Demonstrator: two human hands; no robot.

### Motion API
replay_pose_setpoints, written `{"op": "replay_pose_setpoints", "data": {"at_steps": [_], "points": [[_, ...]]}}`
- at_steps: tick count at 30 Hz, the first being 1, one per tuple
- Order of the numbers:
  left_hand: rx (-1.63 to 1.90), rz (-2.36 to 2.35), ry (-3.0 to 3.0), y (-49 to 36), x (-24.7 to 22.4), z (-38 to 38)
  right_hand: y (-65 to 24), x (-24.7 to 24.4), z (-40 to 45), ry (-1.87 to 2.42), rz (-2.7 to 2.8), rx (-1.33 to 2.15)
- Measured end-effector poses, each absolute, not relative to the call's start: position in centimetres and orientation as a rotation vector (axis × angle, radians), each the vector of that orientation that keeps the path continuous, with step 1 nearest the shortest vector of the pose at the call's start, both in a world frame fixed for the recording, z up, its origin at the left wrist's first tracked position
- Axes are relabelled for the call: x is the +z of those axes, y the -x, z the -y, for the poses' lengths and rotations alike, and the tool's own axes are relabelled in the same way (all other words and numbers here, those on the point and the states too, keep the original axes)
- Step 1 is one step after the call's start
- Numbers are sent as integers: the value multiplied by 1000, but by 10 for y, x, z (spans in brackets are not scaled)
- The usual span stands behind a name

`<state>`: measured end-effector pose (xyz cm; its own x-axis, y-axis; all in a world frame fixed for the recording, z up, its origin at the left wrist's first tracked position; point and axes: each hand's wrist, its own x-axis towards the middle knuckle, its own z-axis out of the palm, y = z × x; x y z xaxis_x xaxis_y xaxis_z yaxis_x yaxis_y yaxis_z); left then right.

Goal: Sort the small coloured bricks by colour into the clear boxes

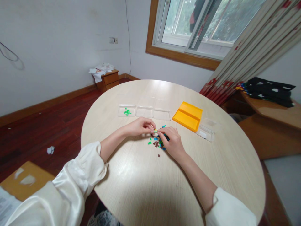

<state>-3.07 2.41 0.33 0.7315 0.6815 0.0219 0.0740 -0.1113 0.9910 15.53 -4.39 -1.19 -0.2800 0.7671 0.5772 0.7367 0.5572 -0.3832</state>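
Note:
My left hand point(142, 126) and my right hand point(172, 141) meet over a loose pile of small plastic building bricks point(155, 144) in green, blue, brown and black. The fingertips of both hands are pinched together around tiny yellow and green bricks point(155, 131). How the bricks sit between the fingers is too small to make out. Part of the pile lies hidden beneath my right hand. A single brown brick point(159, 155) lies apart, nearer to me. Green bricks point(127, 111) rest inside the leftmost clear tray point(119, 113), beyond my left hand.
Two more clear trays point(145, 116) point(162, 118) continue the row on the round table point(131, 188). An open yellow case point(188, 123) lies to the right, beside a clear box point(209, 136). A cardboard box point(28, 185) stands on the floor at left.

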Motion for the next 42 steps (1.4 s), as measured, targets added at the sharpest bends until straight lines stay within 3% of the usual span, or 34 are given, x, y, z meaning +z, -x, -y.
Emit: {"op": "replay_pose_setpoints", "data": {"at_steps": [42], "points": [[633,-604,-1524,25,-1,-24,-153,-14,44,1113,2014,27]]}}
